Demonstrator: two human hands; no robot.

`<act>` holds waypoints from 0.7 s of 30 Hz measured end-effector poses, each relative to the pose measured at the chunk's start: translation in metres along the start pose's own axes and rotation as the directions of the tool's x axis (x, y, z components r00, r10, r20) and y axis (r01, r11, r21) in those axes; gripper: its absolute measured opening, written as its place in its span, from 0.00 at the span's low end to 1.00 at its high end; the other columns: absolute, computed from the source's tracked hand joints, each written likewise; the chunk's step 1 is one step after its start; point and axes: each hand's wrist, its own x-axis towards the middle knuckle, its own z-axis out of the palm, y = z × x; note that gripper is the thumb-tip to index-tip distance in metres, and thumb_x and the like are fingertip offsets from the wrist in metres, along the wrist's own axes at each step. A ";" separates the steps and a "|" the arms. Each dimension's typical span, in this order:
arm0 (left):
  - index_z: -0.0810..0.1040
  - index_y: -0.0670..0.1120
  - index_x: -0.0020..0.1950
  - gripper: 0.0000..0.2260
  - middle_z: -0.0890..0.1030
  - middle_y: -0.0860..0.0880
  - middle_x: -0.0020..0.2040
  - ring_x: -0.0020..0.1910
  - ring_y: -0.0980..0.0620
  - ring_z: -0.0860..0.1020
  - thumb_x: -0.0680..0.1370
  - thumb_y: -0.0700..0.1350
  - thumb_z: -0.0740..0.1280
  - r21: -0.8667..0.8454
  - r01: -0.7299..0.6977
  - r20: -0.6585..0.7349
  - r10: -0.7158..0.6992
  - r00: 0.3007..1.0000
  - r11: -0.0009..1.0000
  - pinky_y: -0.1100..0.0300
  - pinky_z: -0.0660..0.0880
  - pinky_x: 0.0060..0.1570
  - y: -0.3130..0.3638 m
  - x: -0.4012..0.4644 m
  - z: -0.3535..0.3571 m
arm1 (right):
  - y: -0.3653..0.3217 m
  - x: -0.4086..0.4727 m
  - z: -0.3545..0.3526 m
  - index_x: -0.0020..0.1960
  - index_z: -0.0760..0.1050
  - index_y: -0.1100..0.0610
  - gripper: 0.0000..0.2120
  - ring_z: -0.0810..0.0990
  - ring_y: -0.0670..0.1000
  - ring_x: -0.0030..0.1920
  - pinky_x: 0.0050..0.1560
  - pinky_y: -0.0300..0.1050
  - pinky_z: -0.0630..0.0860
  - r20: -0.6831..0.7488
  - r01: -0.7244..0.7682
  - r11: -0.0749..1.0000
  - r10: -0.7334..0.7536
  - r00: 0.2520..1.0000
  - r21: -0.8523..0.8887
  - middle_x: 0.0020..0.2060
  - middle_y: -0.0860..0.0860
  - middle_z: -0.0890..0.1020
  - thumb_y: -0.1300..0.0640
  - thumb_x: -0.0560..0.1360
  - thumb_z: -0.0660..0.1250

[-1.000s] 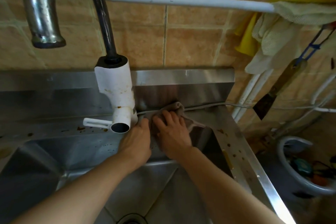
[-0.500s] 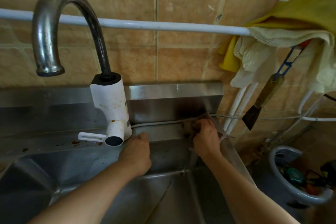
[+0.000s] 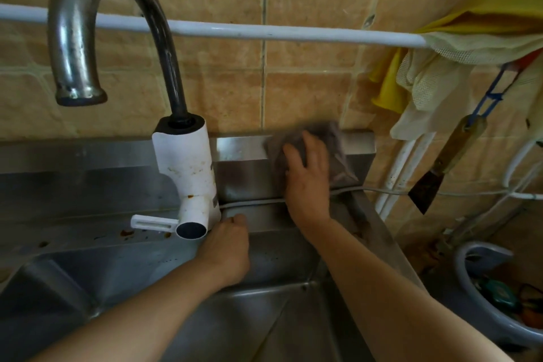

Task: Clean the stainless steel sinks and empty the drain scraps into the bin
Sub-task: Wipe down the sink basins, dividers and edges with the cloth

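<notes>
Steel sink unit: stainless basin, ledge and upright backsplash under a tan tiled wall; brown specks still lie on the ledge left of the faucet.
Backsplash: now the surface under the cloth, where half a second ago the wiping was down at the right rear corner of the ledge.
Faucet: white heater body with a curved metal spout, unmoved; its grey cable runs right along the foot of the backsplash.
Bucket: grey, on the floor at the right with scraps inside; possibly the bin, not yet used.
Right hand: has come up from the corner, fingers flat and spread, pressing the cloth against the top edge.
Left hand: stays beside the faucet base on the ledge, fingers curled under; whether it grasps the cable cannot be told.
Cloth: grey-brown, blurred by motion, draped over the backsplash rim.
Meaning: wiping has likely moved to the upright steel; ledge stains and drain scraps remain.
</notes>
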 end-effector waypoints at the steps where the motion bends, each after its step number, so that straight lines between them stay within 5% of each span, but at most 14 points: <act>1: 0.62 0.43 0.70 0.24 0.71 0.44 0.66 0.63 0.47 0.73 0.76 0.35 0.64 0.001 -0.001 -0.009 0.001 1.000 1.000 0.59 0.72 0.57 -0.002 0.000 -0.001 | -0.012 0.002 0.007 0.61 0.75 0.59 0.16 0.67 0.68 0.68 0.64 0.60 0.67 0.007 0.097 0.995 -0.097 0.995 0.008 0.67 0.64 0.71 0.59 0.73 0.63; 3: 0.62 0.43 0.71 0.24 0.72 0.44 0.66 0.63 0.46 0.73 0.76 0.36 0.64 0.024 -0.014 -0.015 0.015 1.000 1.000 0.58 0.73 0.58 -0.003 0.000 -0.002 | -0.037 0.008 0.021 0.58 0.77 0.59 0.16 0.68 0.67 0.67 0.63 0.62 0.69 0.013 0.240 0.970 -0.240 0.971 0.044 0.65 0.64 0.73 0.60 0.70 0.68; 9: 0.66 0.44 0.67 0.22 0.73 0.45 0.63 0.61 0.47 0.73 0.74 0.37 0.65 0.150 -0.027 -0.040 0.033 0.999 0.988 0.59 0.72 0.53 -0.003 -0.006 0.006 | -0.017 0.018 0.018 0.56 0.77 0.58 0.15 0.69 0.62 0.67 0.63 0.59 0.70 0.056 0.456 0.889 -0.457 0.888 0.035 0.66 0.62 0.73 0.58 0.72 0.59; 13: 0.68 0.43 0.65 0.19 0.74 0.45 0.61 0.59 0.48 0.73 0.75 0.36 0.64 0.204 -0.033 -0.051 0.044 0.998 0.978 0.61 0.71 0.51 0.003 -0.006 0.006 | 0.054 0.014 -0.012 0.61 0.74 0.59 0.16 0.67 0.62 0.68 0.66 0.59 0.70 0.006 0.175 0.984 -0.175 0.985 -0.037 0.68 0.61 0.69 0.64 0.74 0.64; 18: 0.69 0.44 0.62 0.17 0.74 0.46 0.59 0.57 0.49 0.72 0.75 0.36 0.64 0.221 -0.063 -0.060 0.078 0.995 0.973 0.63 0.68 0.48 0.003 -0.005 0.003 | 0.078 0.011 -0.026 0.57 0.71 0.61 0.14 0.68 0.68 0.64 0.60 0.62 0.71 -0.101 -0.069 0.993 0.059 0.993 -0.098 0.64 0.68 0.68 0.60 0.73 0.66; 21: 0.66 0.43 0.65 0.20 0.70 0.45 0.64 0.61 0.48 0.69 0.73 0.35 0.64 0.194 -0.097 -0.038 0.106 0.994 0.976 0.62 0.68 0.52 -0.003 -0.006 0.010 | 0.042 0.006 -0.013 0.52 0.75 0.61 0.11 0.70 0.65 0.57 0.56 0.61 0.70 -0.129 -0.049 0.987 0.030 0.991 -0.151 0.55 0.65 0.73 0.61 0.70 0.68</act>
